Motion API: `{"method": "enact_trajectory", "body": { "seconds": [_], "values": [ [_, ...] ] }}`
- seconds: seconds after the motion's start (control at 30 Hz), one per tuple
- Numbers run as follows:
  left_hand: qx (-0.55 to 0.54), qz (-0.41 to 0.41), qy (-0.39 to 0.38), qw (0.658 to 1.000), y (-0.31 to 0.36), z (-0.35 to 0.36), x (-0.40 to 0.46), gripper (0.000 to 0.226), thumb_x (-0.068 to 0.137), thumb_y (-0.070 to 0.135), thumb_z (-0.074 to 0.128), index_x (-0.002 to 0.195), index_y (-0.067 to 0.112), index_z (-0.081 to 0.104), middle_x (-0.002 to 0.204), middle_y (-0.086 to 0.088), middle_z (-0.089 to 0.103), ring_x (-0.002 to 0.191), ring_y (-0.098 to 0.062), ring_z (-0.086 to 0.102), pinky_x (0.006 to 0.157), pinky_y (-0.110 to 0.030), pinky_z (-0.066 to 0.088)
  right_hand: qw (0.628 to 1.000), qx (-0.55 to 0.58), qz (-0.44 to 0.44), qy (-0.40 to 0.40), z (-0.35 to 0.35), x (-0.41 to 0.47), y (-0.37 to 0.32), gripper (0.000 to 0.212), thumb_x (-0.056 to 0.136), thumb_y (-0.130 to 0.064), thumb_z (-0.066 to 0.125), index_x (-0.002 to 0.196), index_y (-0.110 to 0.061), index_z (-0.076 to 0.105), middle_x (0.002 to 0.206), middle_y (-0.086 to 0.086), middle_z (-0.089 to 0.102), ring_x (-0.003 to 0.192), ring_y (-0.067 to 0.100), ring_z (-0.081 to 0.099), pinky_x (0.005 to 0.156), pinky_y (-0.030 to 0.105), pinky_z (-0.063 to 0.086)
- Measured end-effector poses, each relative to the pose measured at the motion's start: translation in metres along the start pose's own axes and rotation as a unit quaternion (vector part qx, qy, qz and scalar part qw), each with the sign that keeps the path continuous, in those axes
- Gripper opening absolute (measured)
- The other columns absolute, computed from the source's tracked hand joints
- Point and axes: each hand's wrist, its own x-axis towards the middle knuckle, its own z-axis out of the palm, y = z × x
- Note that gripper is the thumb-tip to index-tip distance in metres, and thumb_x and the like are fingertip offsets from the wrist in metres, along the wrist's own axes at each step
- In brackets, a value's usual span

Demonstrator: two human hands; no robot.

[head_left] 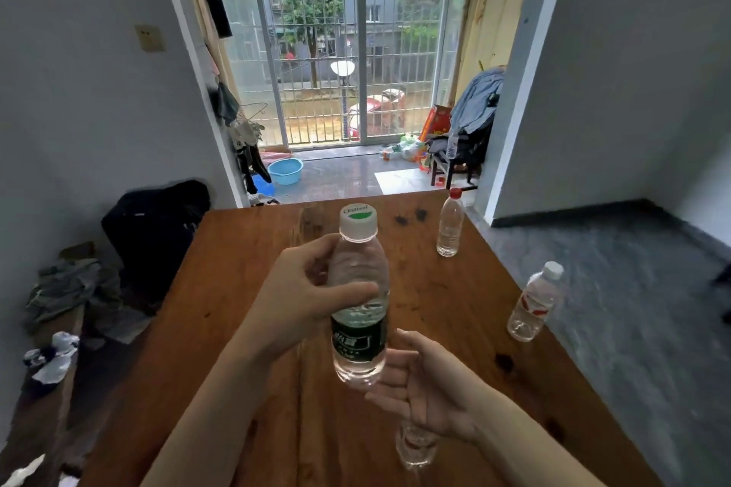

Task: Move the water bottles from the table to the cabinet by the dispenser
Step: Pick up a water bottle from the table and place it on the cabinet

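Note:
My left hand [304,297] grips a clear water bottle [359,300] with a white cap and dark green label, holding it upright above the wooden table [221,328]. My right hand [423,383] is open just below and to the right of that bottle's base, fingers spread. Under my right wrist part of another clear bottle [415,447] shows on the table. A red-capped bottle [450,223] stands near the table's far right edge. A white-capped bottle [534,302] with a red and white label stands at the right edge.
A black bag [154,233] and heaped clothes [67,289] lie left of the table. Ahead, a barred glass door [348,51] opens on a balcony with a blue basin [285,171] and a cluttered chair [463,146]. Grey floor [633,289] spreads to the right.

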Motion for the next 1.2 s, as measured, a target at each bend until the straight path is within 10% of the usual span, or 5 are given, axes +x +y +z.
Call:
{"method": "enact_trajectory", "body": {
  "seconds": [0.43,0.67,1.0,1.2],
  "values": [
    [-0.033,0.060,-0.209,0.975,0.031,0.147,0.030,0.054,0.060,0.040,0.084,0.110,0.027,0.072,0.099,0.018,0.078,0.094,-0.002,0.074,0.077,-0.012,0.055,0.958,0.184,-0.158,0.156,-0.095,-0.117,0.046,0.062,0.102,-0.044,0.038,0.136,0.006,0.054,0.135,0.028,0.058,0.126,0.037,0.057,0.082,0.037,0.060],
    [-0.051,0.117,-0.352,0.927,0.083,0.276,0.014,0.051,0.060,0.039,0.085,0.108,0.027,0.073,0.098,0.012,0.079,0.091,-0.005,0.075,0.078,-0.012,0.054,0.907,0.245,-0.249,0.234,-0.156,-0.221,0.080,0.061,0.101,-0.042,0.038,0.132,0.006,0.057,0.126,0.027,0.064,0.092,0.033,0.072,0.073,0.037,0.061],
    [-0.106,0.146,-0.475,0.862,0.159,0.454,-0.045,0.047,0.061,0.036,0.085,0.105,0.024,0.075,0.099,0.004,0.080,0.095,-0.011,0.076,0.087,-0.024,0.058,0.842,0.293,-0.330,0.310,-0.237,-0.390,0.142,0.065,0.103,-0.047,0.031,0.130,0.006,0.058,0.126,0.027,0.064,0.122,0.037,0.060,0.096,0.037,0.050],
    [-0.094,0.161,-0.531,0.826,0.180,0.534,-0.072,0.036,0.073,0.018,0.088,0.105,0.027,0.075,0.098,0.007,0.080,0.095,-0.008,0.075,0.086,-0.022,0.057,0.808,0.331,-0.355,0.334,-0.274,-0.444,0.171,0.065,0.102,-0.046,0.033,0.130,0.007,0.057,0.126,0.028,0.064,0.111,0.037,0.066,0.078,0.035,0.060]
  ]
}}
